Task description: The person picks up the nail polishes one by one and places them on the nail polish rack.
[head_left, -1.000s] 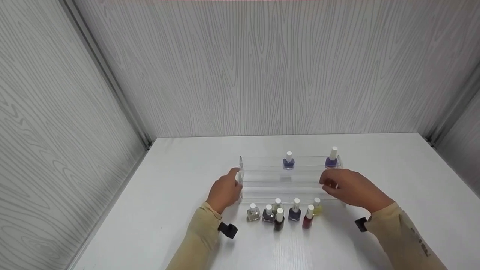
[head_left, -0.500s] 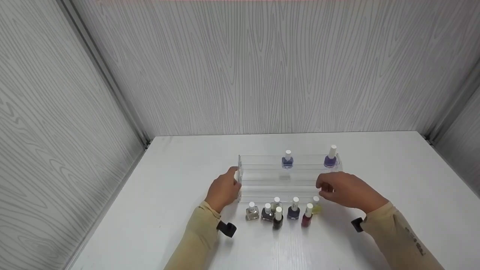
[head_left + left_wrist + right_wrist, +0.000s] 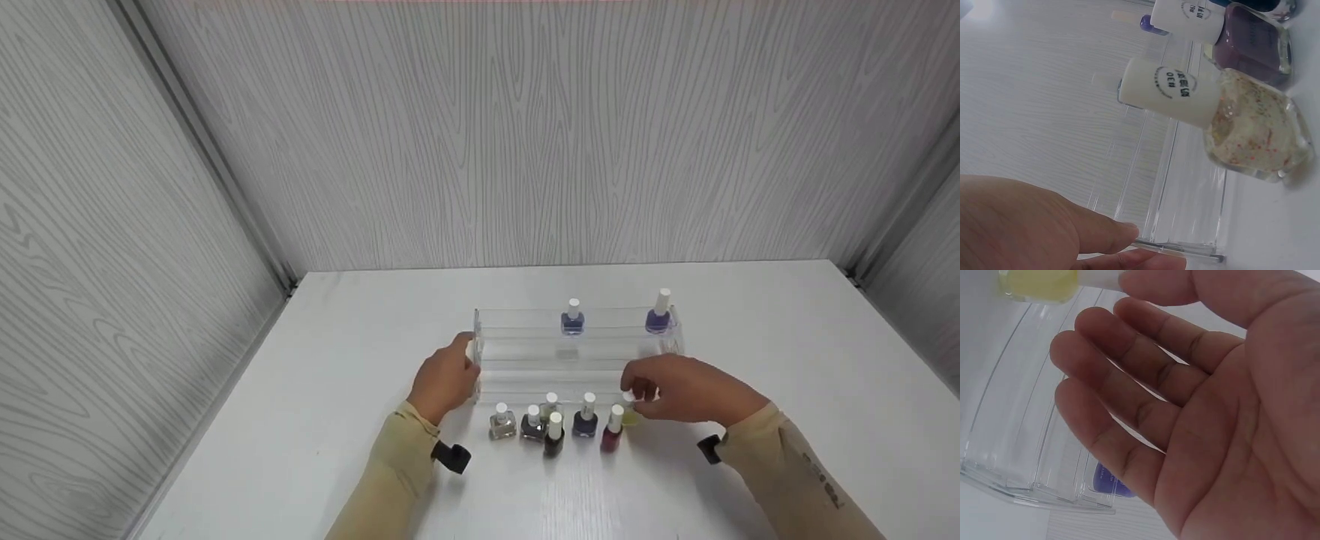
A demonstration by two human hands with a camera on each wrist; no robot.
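Observation:
A clear acrylic tiered stand (image 3: 525, 352) sits mid-table, with a blue bottle (image 3: 572, 320) and a purple bottle (image 3: 658, 318) on its top step. My left hand (image 3: 444, 379) holds the stand's left end panel, thumb and a fingertip (image 3: 1129, 233) at its edge. Several white-capped polish bottles stand in a row in front, among them a glitter bottle (image 3: 502, 423) (image 3: 1252, 132), a navy one (image 3: 586, 420) and a red one (image 3: 612, 433). My right hand (image 3: 679, 391) is at the yellow bottle (image 3: 630, 417) (image 3: 1039, 284), thumb and forefinger pinching its white cap; the other fingers (image 3: 1129, 377) hang relaxed.
The white table (image 3: 787, 337) is boxed in by grey wood-grain walls at the back and on both sides. A mauve bottle (image 3: 1252, 42) stands beside the glitter one. A dark bottle (image 3: 553, 439) stands slightly forward of the row.
My right hand has moved left and down from the stand's right end to the yellow bottle's cap. The left hand has stayed on the stand's left end.

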